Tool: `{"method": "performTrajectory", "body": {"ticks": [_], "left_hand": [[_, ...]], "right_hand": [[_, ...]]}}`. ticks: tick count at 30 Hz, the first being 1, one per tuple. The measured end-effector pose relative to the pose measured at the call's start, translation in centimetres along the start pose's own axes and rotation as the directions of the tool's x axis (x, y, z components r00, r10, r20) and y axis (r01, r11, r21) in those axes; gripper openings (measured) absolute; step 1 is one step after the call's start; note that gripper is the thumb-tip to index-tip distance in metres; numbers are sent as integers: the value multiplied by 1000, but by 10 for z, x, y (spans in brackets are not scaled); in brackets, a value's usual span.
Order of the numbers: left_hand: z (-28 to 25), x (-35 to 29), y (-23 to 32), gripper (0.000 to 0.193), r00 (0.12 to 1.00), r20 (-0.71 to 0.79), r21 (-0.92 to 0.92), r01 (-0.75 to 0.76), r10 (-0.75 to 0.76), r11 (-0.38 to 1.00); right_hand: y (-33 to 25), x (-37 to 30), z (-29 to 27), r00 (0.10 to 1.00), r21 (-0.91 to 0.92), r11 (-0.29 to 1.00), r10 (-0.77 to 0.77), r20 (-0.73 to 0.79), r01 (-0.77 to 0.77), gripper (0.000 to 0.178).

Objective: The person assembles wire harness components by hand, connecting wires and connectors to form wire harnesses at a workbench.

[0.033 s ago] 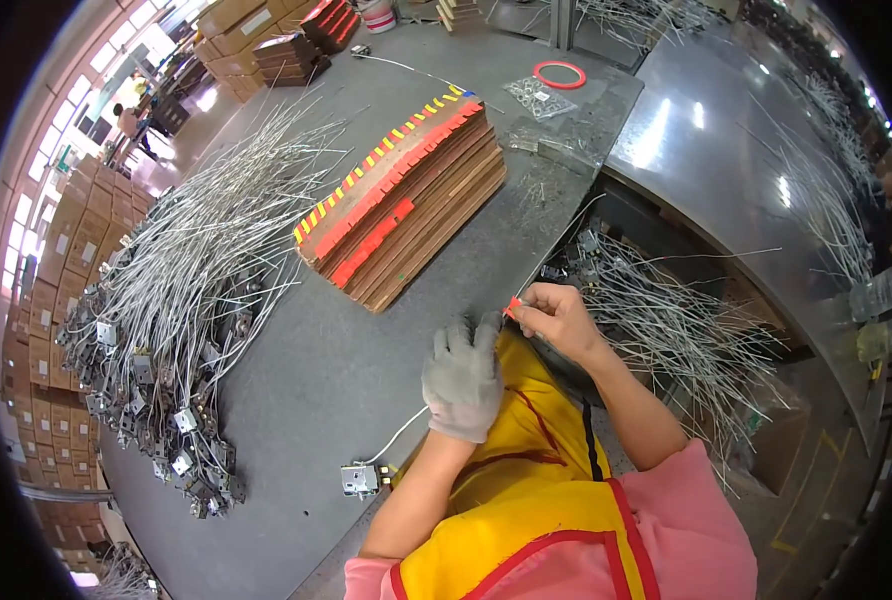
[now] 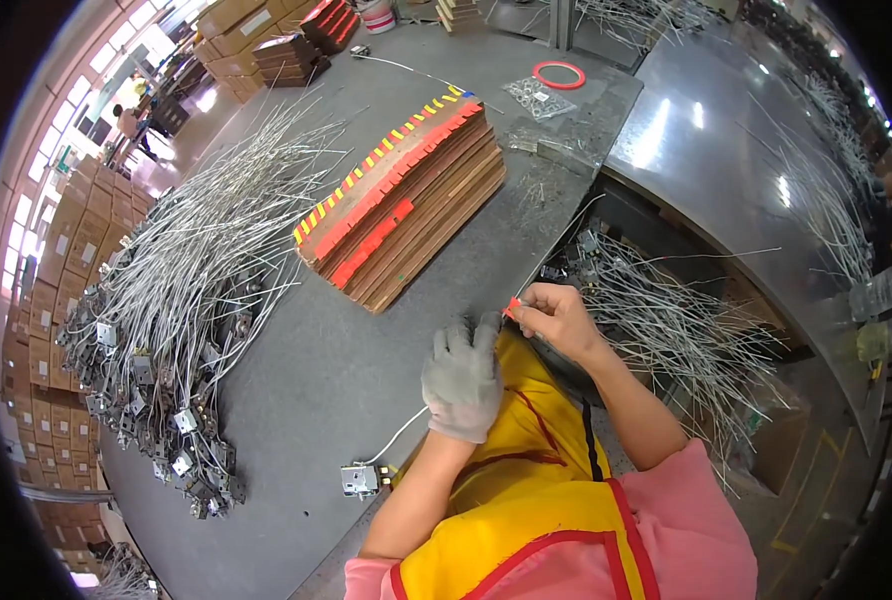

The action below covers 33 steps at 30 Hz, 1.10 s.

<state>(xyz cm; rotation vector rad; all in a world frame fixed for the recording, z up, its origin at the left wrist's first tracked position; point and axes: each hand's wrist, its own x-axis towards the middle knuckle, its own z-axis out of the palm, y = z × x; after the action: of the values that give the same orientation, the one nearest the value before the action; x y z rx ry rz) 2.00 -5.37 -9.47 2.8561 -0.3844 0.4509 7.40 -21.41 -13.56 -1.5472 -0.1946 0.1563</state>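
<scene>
My gloved left hand (image 2: 463, 383) lies back up at the table's near edge, closed over a thin white wire (image 2: 398, 436). From under its wrist the wire runs to a small metal box (image 2: 360, 480) with a connector look, lying beside my left forearm. Between thumb and fingers of my bare right hand (image 2: 558, 318) is a small piece of red tape (image 2: 511, 308). It sits just off my left fingertips, at the wire's end; whether it is wrapped around the wire cannot be made out.
Ahead stands a stack of wooden boards (image 2: 411, 205) edged with red and yellow tape strips. A big heap of wired metal boxes (image 2: 206, 260) covers the left side. Another wire bundle (image 2: 666, 320) lies at right, below the tabletop. Farther back are a red tape roll (image 2: 560, 75) and a clear bag (image 2: 539, 99).
</scene>
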Motion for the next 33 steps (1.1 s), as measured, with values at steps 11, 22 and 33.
{"method": "performTrajectory", "body": {"ticks": [11,22,33], "left_hand": [[-7,0,1,46,999,50,58,0,-3,998],[-19,0,-3,39,996,-93,-284,-18,-9,959],[-44,2,2,36,958,-282,-363,-64,-45,930]], "right_hand": [[16,-13,6,991,-55,998,11,-135,-18,23],[-1,-37,8,982,154,983,125,-145,-103,15],[-43,-18,15,997,423,903,-79,-20,80,32]]}}
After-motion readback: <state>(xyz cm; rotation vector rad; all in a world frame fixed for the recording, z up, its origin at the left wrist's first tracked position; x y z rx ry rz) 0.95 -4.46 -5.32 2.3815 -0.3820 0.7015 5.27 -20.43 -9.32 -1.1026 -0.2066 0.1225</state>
